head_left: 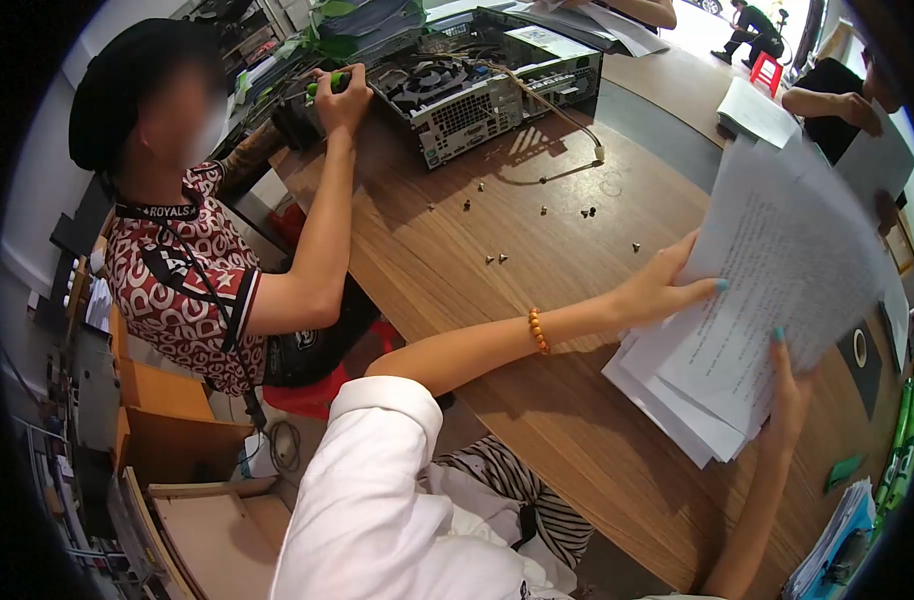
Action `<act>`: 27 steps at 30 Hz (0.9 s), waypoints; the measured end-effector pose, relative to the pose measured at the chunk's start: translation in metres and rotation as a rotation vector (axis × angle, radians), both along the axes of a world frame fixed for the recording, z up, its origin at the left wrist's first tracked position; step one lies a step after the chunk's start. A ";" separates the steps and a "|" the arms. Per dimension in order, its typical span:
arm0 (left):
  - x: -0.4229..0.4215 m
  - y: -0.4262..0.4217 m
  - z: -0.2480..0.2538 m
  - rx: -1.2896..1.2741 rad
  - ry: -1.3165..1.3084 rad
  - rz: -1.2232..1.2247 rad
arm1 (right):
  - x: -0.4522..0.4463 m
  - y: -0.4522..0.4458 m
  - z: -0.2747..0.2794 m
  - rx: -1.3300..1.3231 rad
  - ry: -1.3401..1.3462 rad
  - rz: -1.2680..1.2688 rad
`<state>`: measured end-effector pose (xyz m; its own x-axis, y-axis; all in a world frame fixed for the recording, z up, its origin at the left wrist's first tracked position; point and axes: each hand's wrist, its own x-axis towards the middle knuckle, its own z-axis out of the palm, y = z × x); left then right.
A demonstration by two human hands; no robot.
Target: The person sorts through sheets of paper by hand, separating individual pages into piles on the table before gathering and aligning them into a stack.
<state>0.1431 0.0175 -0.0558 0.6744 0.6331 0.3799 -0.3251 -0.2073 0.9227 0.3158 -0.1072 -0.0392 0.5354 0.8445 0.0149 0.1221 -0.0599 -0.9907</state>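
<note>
A fanned stack of printed white papers (777,260) is held up at a tilt over the wooden table. My left hand (662,290) grips its left edge, thumb on the printed face and the other fingers mostly hidden behind the sheets. At the lower right edge, my right hand (789,385) also holds the stack, its thumb lying on the front and its other fingers out of sight. Some lower sheets (667,395) spread out beneath the top pages. The upper part of the pages is blurred.
An opened computer case (497,90) stands at the back, with several screws (544,211) scattered before it. To the left, a seated co-worker (197,270) holds a green-and-black tool (339,84). A tape roll (860,346) and green packets (905,440) lie right. Other people sit beyond.
</note>
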 end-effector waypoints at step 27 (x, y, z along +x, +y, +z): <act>-0.005 -0.007 -0.012 0.618 -0.223 0.343 | -0.048 -0.017 -0.024 0.362 -0.182 -0.101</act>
